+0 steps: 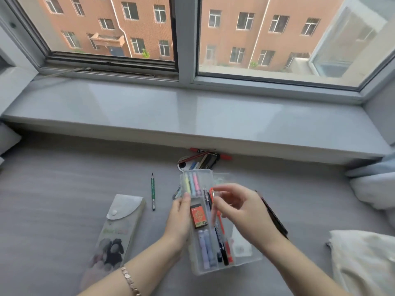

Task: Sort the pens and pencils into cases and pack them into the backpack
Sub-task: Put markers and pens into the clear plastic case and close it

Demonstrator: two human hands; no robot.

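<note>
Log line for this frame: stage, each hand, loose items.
stage: filling case | left hand: holds case edge | right hand: over case, grip blurred | loose: green pencil, pouch

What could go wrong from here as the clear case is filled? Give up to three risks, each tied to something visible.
1. The left hand grips the open clear case by one side; a tilt could spill its pens.
2. The green pencil and the loose pile by the sill lie apart and could be left behind.
3. Those pens look crowded, so the case may not close.
</note>
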